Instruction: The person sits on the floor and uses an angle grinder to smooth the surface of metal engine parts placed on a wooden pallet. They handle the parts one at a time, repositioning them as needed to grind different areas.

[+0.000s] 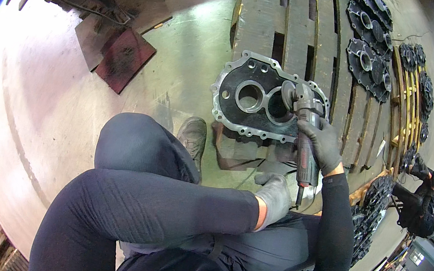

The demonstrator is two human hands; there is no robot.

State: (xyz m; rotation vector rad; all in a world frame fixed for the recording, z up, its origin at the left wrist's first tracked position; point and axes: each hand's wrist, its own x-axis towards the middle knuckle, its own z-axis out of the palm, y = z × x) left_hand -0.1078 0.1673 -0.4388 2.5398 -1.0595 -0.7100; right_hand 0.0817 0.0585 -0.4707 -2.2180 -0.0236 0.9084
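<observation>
An angle grinder, clasped in the gloved right hand above a black casting, disc end away from the body, long axis running nearly fore and aft. Underneath, partly masked, the casting, crosswise on a wooden pallet. Near the cord, the gloved left hand, curled; cannot tell whether around anything. Farther out: a shoe beside the pallet, more castings rightward, a red board leftward, another person far right.

From my remote post I log a metalworking shop: angle grinder at a flanged, twin-bored housing cover, slatted wooden pallet beneath, similar black castings ranged to the right, concrete floor around.
</observation>
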